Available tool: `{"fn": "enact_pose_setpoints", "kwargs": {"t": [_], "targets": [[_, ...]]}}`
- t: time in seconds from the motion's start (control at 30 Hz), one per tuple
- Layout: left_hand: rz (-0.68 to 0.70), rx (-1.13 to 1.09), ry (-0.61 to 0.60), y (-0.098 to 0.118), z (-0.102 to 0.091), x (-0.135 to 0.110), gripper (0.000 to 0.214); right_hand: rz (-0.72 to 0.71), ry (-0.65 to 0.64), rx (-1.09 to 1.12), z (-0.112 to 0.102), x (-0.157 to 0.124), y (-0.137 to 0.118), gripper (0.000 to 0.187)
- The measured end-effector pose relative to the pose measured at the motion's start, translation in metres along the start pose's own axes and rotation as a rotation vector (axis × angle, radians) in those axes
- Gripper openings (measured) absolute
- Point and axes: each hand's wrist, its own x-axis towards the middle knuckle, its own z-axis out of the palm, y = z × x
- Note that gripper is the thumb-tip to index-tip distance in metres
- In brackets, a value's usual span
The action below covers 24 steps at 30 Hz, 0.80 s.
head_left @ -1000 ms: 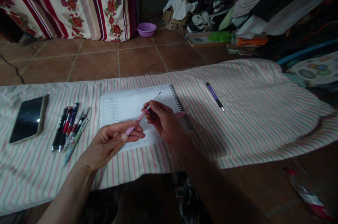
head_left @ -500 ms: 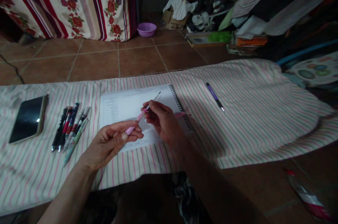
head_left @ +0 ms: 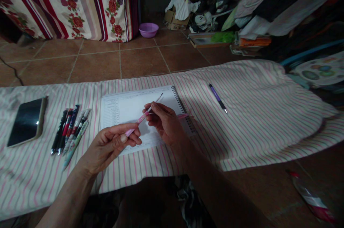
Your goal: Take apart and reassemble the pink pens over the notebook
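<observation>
Both hands hold one pink pen [head_left: 142, 117] above a spiral notebook [head_left: 126, 108] with a printed white page. My left hand [head_left: 109, 146] pinches the pen's lower pink end between thumb and fingers. My right hand [head_left: 163, 120] is closed round the pen's upper part, where a thin white refill sticks out toward the far right. A small pink piece [head_left: 182, 116] lies on the notebook's spiral edge beside my right hand. The notebook rests on a pink-and-green striped cloth [head_left: 255, 113] spread over the tiled floor.
A row of several pens [head_left: 70, 131] and a dark phone [head_left: 25, 121] lie left of the notebook. A purple pen [head_left: 218, 98] lies to the right. Farther back stand a purple bowl [head_left: 148, 29], a floral cloth [head_left: 75, 2] and a heap of clothes [head_left: 215, 6].
My left hand has shifted slightly left and down with the pen's end. My right hand keeps its grip; the view has drifted a little.
</observation>
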Motion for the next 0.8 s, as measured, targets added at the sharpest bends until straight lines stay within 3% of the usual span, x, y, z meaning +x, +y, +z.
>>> {"fn": "enact_pose_setpoints", "kwargs": {"t": [0.8], "targets": [[0.041, 0.006, -0.031, 0.007, -0.0017, -0.0054, 0.023, 0.097, -0.003, 0.035, 0.007, -0.0011, 0.0068, 0.015]]}}
